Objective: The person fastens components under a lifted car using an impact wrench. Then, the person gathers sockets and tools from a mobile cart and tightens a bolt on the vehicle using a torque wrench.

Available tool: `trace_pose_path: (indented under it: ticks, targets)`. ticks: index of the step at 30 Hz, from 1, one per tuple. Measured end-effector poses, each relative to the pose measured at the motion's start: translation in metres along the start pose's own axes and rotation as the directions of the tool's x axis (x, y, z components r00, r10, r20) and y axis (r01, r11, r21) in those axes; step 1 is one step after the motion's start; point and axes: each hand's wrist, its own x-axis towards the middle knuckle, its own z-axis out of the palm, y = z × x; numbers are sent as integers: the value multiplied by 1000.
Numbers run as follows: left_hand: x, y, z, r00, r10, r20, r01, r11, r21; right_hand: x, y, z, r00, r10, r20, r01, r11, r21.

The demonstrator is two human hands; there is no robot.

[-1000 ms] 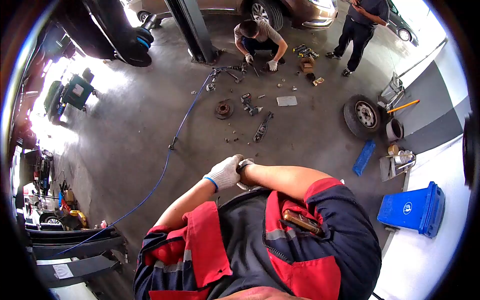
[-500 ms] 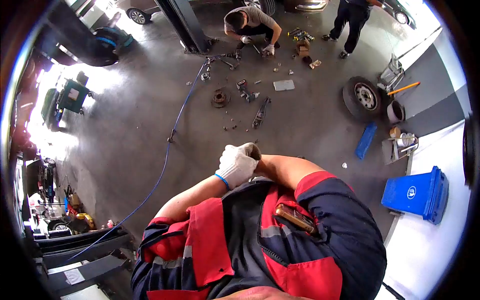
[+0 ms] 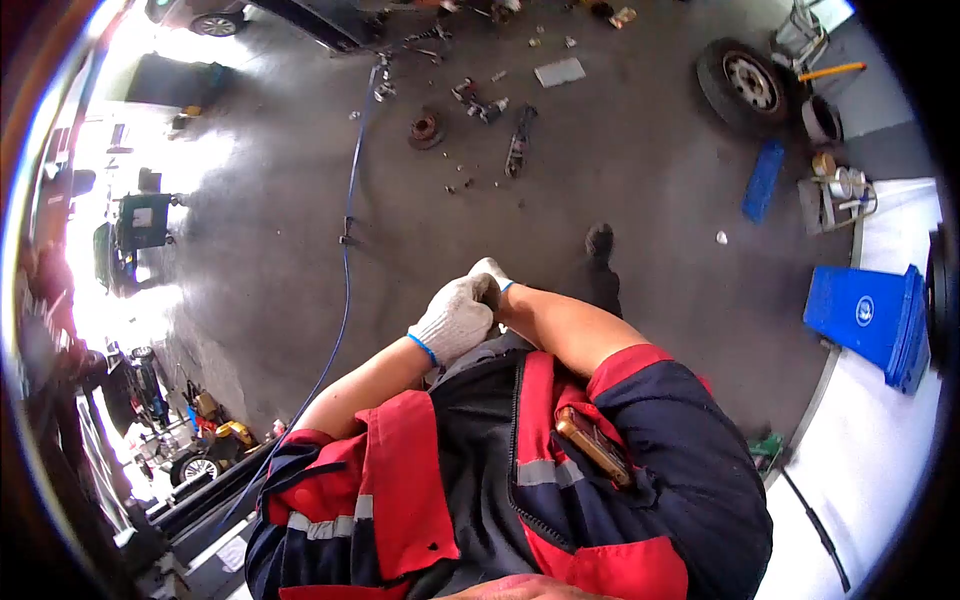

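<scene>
My left hand (image 3: 455,316), in a white knit glove with a blue cuff, is in front of my waist. Its fingers are curled in against my right hand, and what they grip is hidden. Behind it, my right hand (image 3: 490,270) shows only in part, also in a white glove with a blue edge at the wrist. The two hands touch, and the right fingers are mostly covered. A phone in a brown case (image 3: 594,446) sits in my chest pocket.
On the floor ahead lie a rusty brake disc (image 3: 426,129), a cordless power tool (image 3: 480,101), a dark metal arm (image 3: 520,141) and a white tray (image 3: 560,72). A blue hose (image 3: 346,285) runs at left. A wheel (image 3: 745,85) and a blue bin (image 3: 862,315) are at right.
The view has tipped down, so floor parts appear higher and the co-workers have mostly left the picture. My right glove's cuff now shows. A dark shoe has come out ahead of me.
</scene>
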Motion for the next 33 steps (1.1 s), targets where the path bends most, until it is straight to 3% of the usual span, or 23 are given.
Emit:
trace_pose_path:
  ticks: [1, 3, 4, 5, 6, 7, 9, 10, 12, 13, 15, 16, 17, 21, 23, 25, 27, 29, 30, 33]
  targets:
    - [9, -1, -1, 999, 38, 12, -40, 990, 135, 6, 1, -4, 999, 25, -31, -26, 1000, -15]
    - [25, 7, -3, 991, 116, 65, -132, 918, 374, 14, -2, -22, 994, 82, -76, -98, 966, -239]
    - [35, 20, -9, 985, 48, 168, -121, 881, 458, 16, -5, -35, 988, 112, -104, -143, 921, -362]
    - [51, 19, -13, 974, 82, 210, -180, 845, 504, 15, -16, -49, 995, 87, -40, -92, 748, -658]
    - [66, 14, -21, 961, 106, 253, -233, 806, 545, 4, -34, -64, 996, 78, 39, -4, 483, -876]
    - [77, 7, -30, 947, 120, 296, -279, 763, 583, 1, -46, -73, 987, 96, 132, 115, 165, -980]
    - [103, 1, -49, 945, -41, 324, -134, 856, 500, 27, -44, -111, 983, 179, 49, 25, 137, -990]
    - [115, -24, -52, 956, -62, 287, -95, 858, 504, 40, -40, -137, 962, 250, 111, 98, 66, -993]
    - [141, -86, -63, 965, -141, 220, 12, 864, 504, 81, -51, -183, 869, 483, 105, 82, 68, -994]
    - [148, -107, -69, 960, -201, 197, 81, 868, 489, 95, -65, -200, 766, 640, 52, -25, 110, -994]
    - [163, -148, -76, 923, -351, 159, 254, 864, 436, 87, -123, -227, 796, 594, -116, -162, 25, -987]
    - [168, -168, -76, 885, -439, 153, 350, 846, 401, 73, -166, -224, 865, 473, -170, -175, -35, -984]
    - [171, -190, -74, 835, -528, 158, 447, 816, 365, 101, -157, -228, 928, 322, -188, -184, -44, -982]
    - [192, -265, -56, 732, -663, 158, 595, 735, 325, 227, -160, -222, 986, 92, -138, -144, 54, -988]
    - [217, -280, -50, 652, -715, 253, 654, 699, 290, 282, -169, -210, 986, 155, -65, -82, 103, -991]
    - [228, -317, -21, 646, -717, 261, 674, 697, 245, 341, -157, -188, 947, 291, -140, -144, -7, -990]
    - [244, -329, 4, 654, -738, 164, 684, 670, 288, 408, -140, -176, 951, 278, -138, -137, -21, -990]
    - [255, -340, 2, 662, -749, 7, 733, 649, 203, 475, -122, -151, 971, 202, -130, -111, -102, -989]
    - [254, -353, -5, 672, -740, -38, 730, 653, 200, 519, -106, -140, 993, 83, -85, -74, -132, -988]
    - [245, -382, -16, 673, -730, -120, 739, 655, 157, 640, -48, -119, 994, -90, 62, 57, -59, -997]
